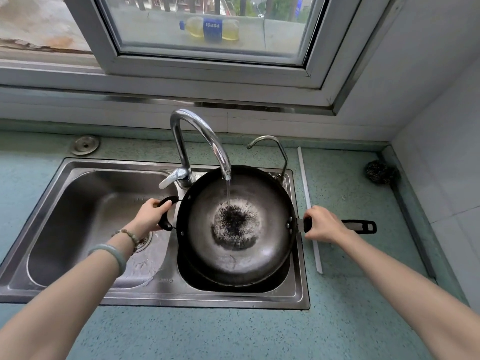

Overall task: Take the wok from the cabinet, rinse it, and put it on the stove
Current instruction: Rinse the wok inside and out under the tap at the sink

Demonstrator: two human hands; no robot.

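Observation:
A dark round wok (pixel 267 245) sits over the right basin of a steel double sink (pixel 52 193). Water runs from the tall chrome faucet (pixel 200 131) into the wok's middle, where a dark patch of water pools. My left hand (pixel 149 215) grips the small black loop handle on the wok's left side. My right hand (pixel 324 224) grips the long black handle on the right, and the handle's end pokes out beyond my fingers.
A smaller second tap (pixel 270 141) stands behind the wok. A steel scouring ball (pixel 378 172) lies in the counter's back right corner by the tiled wall. A white strip (pixel 309 203) lies right of the sink. Behind the window lies a bottle (pixel 210 28).

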